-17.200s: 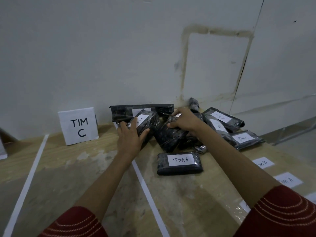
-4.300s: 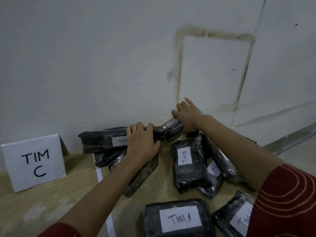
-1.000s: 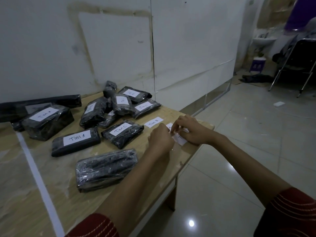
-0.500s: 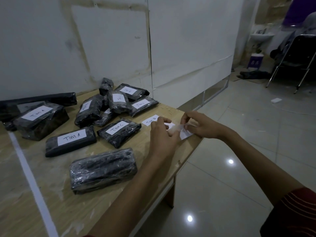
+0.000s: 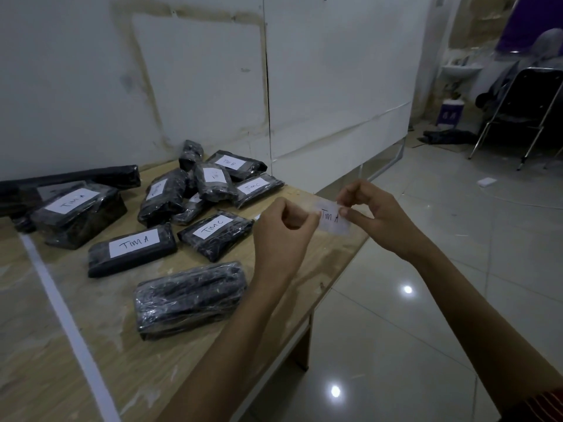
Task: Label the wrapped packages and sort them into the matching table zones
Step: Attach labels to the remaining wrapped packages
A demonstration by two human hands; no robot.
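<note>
Lower left: bare table (image 5: 36,370) top, white tape line (image 5: 64,318) running diagonally. Unlabelled package (image 5: 190,300) lies low centre, near the table's right edge, apart from the others. Centre right, above that edge: left hand (image 5: 283,229) and right hand (image 5: 376,214) each pinch an end of the "TIM A" label (image 5: 333,220), other fingers curled. Beyond, centre left: labelled packages (image 5: 132,251), clustered up to the wall. Open tiled floor (image 5: 426,300) on the right; chair (image 5: 524,111) upper right.

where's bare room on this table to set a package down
Bare wood lies left of the white tape line, and on the table between that line, the unlabelled package and the near edge. Crowded: the heap of labelled packages at the back, and the right corner, where the left hand and right hand hold the TIM A label.
</note>
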